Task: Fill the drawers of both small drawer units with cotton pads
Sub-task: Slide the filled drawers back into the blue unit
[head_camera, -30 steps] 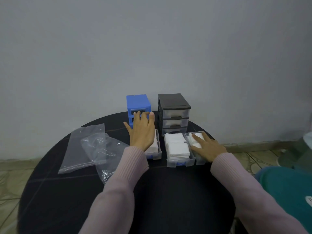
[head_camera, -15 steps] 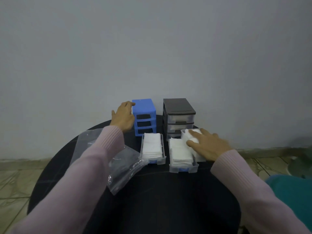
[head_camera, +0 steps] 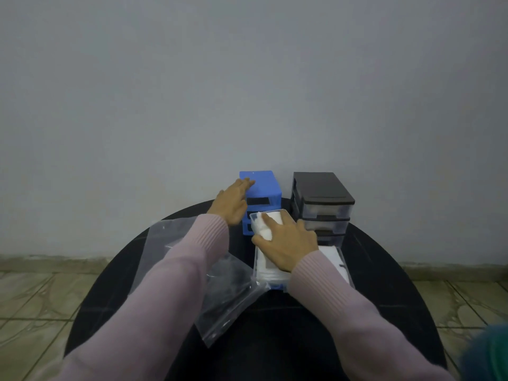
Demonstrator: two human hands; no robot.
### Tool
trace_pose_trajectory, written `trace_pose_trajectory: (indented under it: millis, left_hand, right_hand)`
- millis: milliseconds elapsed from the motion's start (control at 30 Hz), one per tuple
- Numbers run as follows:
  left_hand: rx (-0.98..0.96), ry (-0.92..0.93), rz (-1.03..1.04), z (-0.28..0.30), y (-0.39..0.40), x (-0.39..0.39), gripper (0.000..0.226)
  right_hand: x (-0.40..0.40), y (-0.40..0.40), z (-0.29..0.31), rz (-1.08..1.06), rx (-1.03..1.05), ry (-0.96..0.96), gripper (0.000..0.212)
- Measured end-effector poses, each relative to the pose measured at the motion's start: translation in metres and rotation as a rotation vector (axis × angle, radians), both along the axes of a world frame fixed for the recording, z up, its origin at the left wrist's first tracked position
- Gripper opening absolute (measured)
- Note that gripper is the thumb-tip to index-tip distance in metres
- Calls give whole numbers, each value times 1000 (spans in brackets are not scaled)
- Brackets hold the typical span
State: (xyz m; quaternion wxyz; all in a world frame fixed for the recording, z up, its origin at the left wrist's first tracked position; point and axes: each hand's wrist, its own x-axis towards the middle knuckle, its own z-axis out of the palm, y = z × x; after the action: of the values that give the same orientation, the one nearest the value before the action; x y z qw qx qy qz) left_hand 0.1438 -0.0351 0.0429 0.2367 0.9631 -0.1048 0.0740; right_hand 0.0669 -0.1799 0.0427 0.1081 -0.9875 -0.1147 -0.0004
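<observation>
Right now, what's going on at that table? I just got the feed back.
A person is reloading small drawer units with cotton pads. The left hand rests flat against the blue drawer unit, steadying it; its slots look empty. The right hand grips a clear drawer full of pads, held up in front of that unit. Two more filled drawers lie on the black table beneath. The black drawer unit has two drawers in place. Plastic bags lie at the left.
</observation>
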Motion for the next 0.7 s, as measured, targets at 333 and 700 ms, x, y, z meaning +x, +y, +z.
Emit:
trace_pose_trajectory:
  millis: [333,700]
  left_hand:
    - [-78,-40,16,-6,5,12,42]
    - [-17,-81,72,-9,11,22,44]
  right_hand:
    - [30,17,-7,-14,86,-82,59]
    - [42,23,-12,-28,55,-52,62]
